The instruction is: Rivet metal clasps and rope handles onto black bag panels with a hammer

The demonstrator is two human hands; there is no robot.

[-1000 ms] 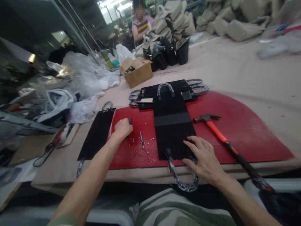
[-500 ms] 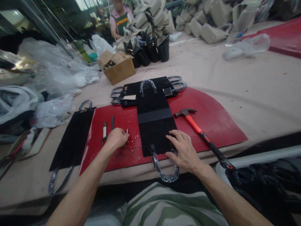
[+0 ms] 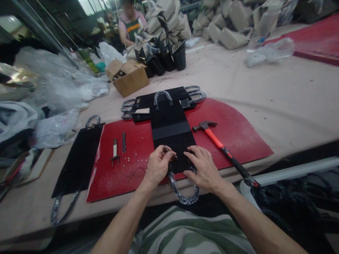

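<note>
two hands [image 3: 157, 165] [image 3: 202, 168], thin tool [image 3: 168, 151], black panel [image 3: 171, 127]

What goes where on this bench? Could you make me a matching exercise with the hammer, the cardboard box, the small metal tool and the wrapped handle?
Things:
1. hammer
2. cardboard box
3. small metal tool
4. wrapped handle

Places:
A. pinched in the fingers of the left hand
B. sticking out past the near edge of the red mat
C. head on the mat, right of the black panel
D. on the table, beyond the mat's far edge

Pairs: 1-C, 2-D, 3-A, 4-B
</note>
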